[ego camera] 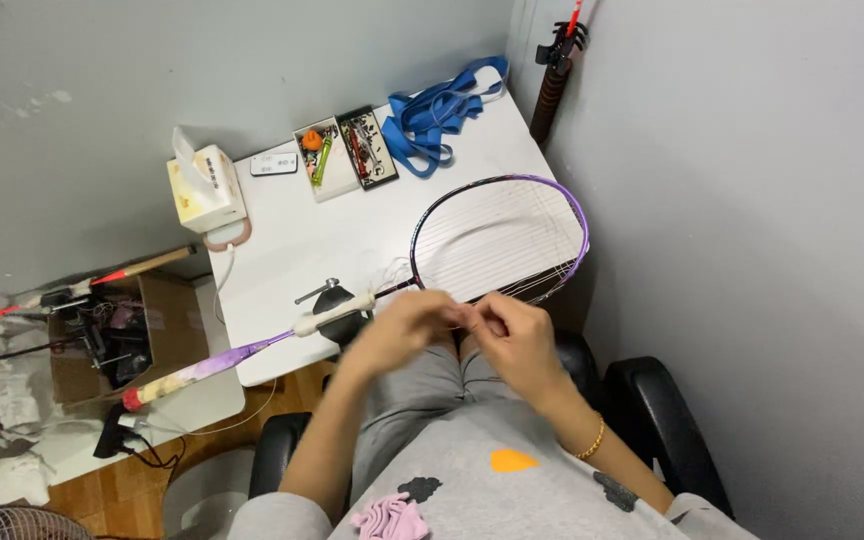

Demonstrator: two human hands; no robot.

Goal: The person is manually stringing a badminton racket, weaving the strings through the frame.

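A purple and black badminton racket [500, 240] lies across the white table [292, 250], head to the right, handle sticking out past the table's left front edge. My left hand [407, 325] and my right hand [514, 338] meet just in front of the racket head's near rim. Both pinch something thin between the fingertips, apparently a strand of racket string. Loose white string curls on the table by the racket's throat [387, 275]. A small black tool with a metal handle [327, 296] sits beside the shaft.
At the table's back stand a tissue box [207, 188], a small white remote [274, 164], two open trays of small tools [347, 152] and a coiled blue strap [437, 115]. Grey walls close in behind and on the right. Left of the table are a cardboard box, cables and rackets.
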